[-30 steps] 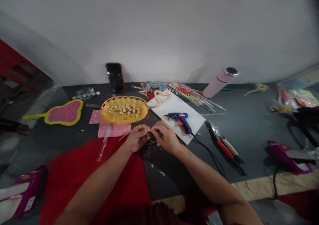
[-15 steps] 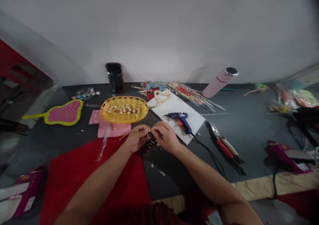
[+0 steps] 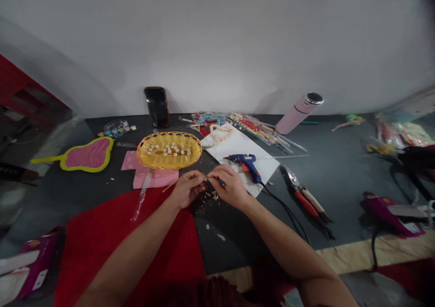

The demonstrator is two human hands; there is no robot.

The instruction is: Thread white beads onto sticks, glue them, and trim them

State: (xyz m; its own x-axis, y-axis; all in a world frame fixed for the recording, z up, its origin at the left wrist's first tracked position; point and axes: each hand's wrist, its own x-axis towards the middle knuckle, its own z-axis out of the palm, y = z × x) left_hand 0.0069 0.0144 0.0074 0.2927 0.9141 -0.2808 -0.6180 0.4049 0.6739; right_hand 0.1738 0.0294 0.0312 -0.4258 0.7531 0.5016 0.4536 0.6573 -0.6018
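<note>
My left hand [image 3: 186, 190] is closed around a thin wooden stick [image 3: 166, 189], whose end sticks out to the lower left. Fingertip to fingertip with it, my right hand [image 3: 230, 187] pinches at the stick's other end, where a tiny pale bit shows; its exact kind is too small to make out. Below the fingers, pale crumbs [image 3: 211, 196] lie scattered on the dark table. Just beyond my hands stands a yellow woven basket [image 3: 169, 164] holding several small whitish pieces [image 3: 174, 148].
A blue glue gun [image 3: 250, 163] lies on white paper [image 3: 268, 171], its cord running toward me. Pruning shears [image 3: 301, 191] are farther right. Red felt [image 3: 136, 248] spreads under my left arm. At the back are a phone [image 3: 157, 107], wrapped sticks [image 3: 251, 125] and a pink flask [image 3: 295, 115].
My right hand has shifted very slightly to the right, its fingertips still against the stick's end. My left hand keeps its hold, and the things on the table stay put.
</note>
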